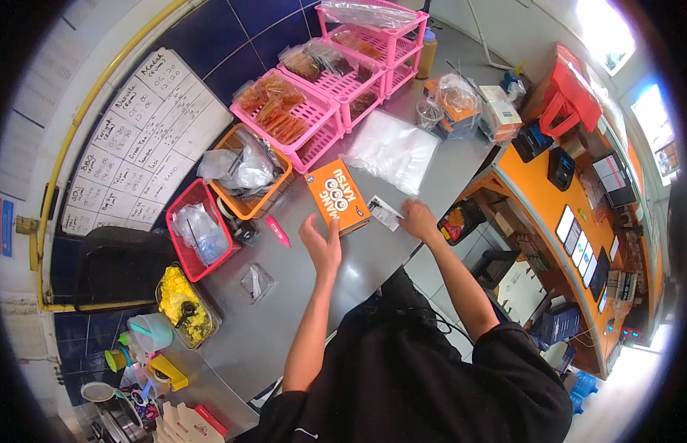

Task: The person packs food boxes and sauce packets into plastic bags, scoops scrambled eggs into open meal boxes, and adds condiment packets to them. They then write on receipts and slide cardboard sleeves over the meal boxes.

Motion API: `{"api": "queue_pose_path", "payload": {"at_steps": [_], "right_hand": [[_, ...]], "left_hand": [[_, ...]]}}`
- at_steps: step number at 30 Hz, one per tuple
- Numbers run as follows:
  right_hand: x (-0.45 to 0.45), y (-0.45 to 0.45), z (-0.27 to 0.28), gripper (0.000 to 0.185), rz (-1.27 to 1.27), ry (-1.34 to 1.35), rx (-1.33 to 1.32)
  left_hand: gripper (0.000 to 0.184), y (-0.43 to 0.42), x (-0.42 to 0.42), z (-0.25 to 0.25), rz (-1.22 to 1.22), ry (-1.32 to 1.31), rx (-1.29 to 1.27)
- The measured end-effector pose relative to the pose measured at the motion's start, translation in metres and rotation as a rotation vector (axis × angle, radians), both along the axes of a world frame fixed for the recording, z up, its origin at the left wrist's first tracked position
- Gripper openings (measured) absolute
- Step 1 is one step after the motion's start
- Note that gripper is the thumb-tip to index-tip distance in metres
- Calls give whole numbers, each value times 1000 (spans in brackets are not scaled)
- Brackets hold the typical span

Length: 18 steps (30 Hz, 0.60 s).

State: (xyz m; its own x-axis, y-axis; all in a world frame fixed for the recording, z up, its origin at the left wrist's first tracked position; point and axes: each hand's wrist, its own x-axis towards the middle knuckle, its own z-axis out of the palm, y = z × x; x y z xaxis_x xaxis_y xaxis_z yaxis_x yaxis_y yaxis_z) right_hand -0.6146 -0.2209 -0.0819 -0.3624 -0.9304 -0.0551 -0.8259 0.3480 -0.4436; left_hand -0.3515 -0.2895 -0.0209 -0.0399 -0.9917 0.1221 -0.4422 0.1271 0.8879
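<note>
An orange box (337,196) with "MANG KATSU" printed on its lid sits closed on the grey metal table. My left hand (320,245) is at the box's near edge, its thumb and fingers apart; whether it touches the box is hard to tell. To the right of the box is a small white printed slip (385,213). My right hand (419,220) has its fingers closed at the slip's right edge. Behind the slip lies a stack of clear plastic bags (394,152).
Pink stacked racks (321,111) with packets stand at the back. An orange basket (283,184), a red basket (229,258) and a tray of yellow food (187,308) line the left. A pink marker (278,231) and small clear container (256,283) lie nearby. An orange counter (533,177) stands right.
</note>
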Motion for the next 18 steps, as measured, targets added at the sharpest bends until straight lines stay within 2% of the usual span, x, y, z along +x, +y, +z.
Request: {"api": "queue_pose_path", "payload": {"at_steps": [1, 3, 4, 6, 7, 9, 10, 11, 12, 13, 15, 16, 18], "right_hand": [[4, 9, -2, 32, -3, 2, 4], [8, 23, -3, 30, -62, -122, 30], [11, 25, -6, 30, -56, -120, 35], [18, 25, -13, 22, -69, -164, -3], [22, 26, -22, 19, -77, -137, 16], [18, 23, -66, 23, -101, -57, 29], [13, 23, -71, 23, -37, -53, 72], [16, 22, -27, 24, -100, -109, 173], [9, 15, -43, 24, -78, -64, 173], [2, 8, -36, 24, -59, -71, 100], [5, -5, -22, 31, -177, 65, -244], [13, -5, -22, 31, -210, 53, -260], [28, -7, -24, 40, -101, -109, -122]], "left_hand": [[57, 16, 1, 4, -3, 2, 4], [54, 43, -4, 4, -241, 151, 370], [54, 51, -16, -5, -235, 154, 375], [55, 62, -45, -39, -661, -193, -54], [55, 64, -52, -62, -685, -167, -65], [68, 58, -84, -100, -683, -501, -147], [78, 49, -92, -87, -749, -531, 121], [80, 51, -95, -64, -771, -616, 156], [84, 50, -96, -82, -795, -707, 51], [89, 50, -92, -78, -817, -727, -23], [94, 54, -85, -69, -864, -742, -36], [94, 56, -77, -74, -887, -765, -59], [95, 59, -66, -83, -868, -674, -193]]}}
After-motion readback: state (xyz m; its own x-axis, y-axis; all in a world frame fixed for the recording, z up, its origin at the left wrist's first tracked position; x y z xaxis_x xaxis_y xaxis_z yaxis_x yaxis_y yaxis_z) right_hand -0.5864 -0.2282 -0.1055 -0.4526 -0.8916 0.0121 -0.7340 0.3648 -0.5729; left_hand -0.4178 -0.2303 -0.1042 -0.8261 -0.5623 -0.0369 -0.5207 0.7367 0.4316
